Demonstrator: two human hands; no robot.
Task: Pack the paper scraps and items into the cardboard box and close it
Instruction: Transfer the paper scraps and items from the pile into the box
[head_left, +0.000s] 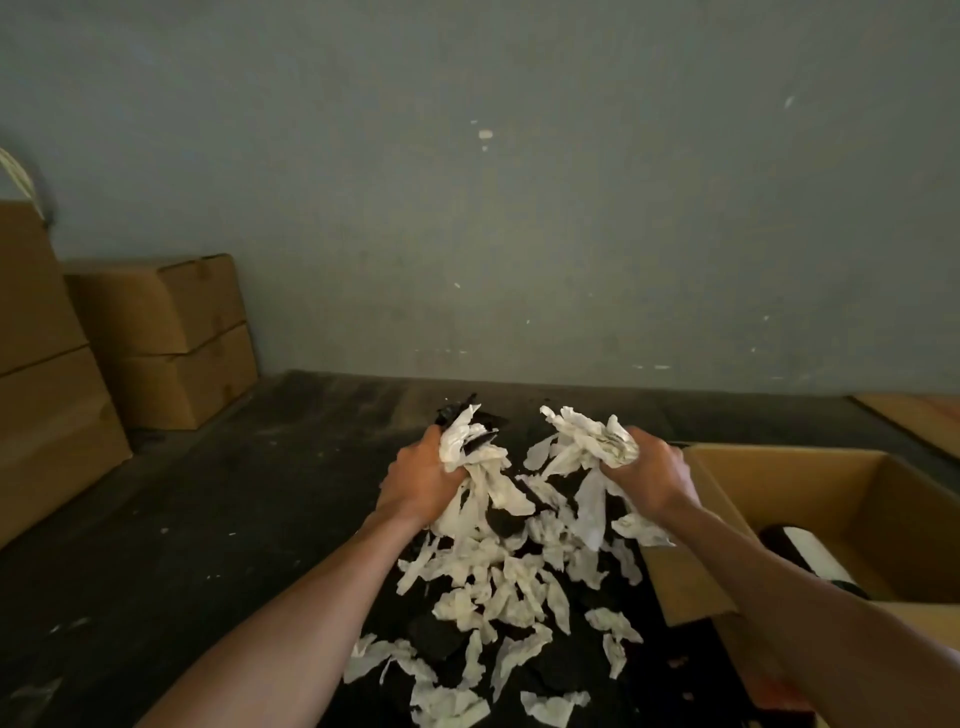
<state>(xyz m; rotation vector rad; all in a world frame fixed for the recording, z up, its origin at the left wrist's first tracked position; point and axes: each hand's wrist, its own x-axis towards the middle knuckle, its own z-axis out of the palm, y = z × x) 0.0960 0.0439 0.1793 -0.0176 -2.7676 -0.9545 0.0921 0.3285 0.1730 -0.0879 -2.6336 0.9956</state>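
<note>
A heap of white and black paper scraps (498, 587) lies on the dark floor in front of me. My left hand (421, 478) is closed on a bunch of white and black scraps lifted above the heap. My right hand (649, 475) grips another bunch of white scraps at the same height. The open cardboard box (883, 499) stands at the right, its near flap folded outward beside the heap. Inside the box lies a white roll with dark ends (815, 558), partly hidden by my right forearm.
Closed cardboard boxes (166, 338) are stacked against the grey wall at the left, with taller ones (47, 395) nearer me. A flat cardboard sheet (919, 421) lies on the floor at the far right.
</note>
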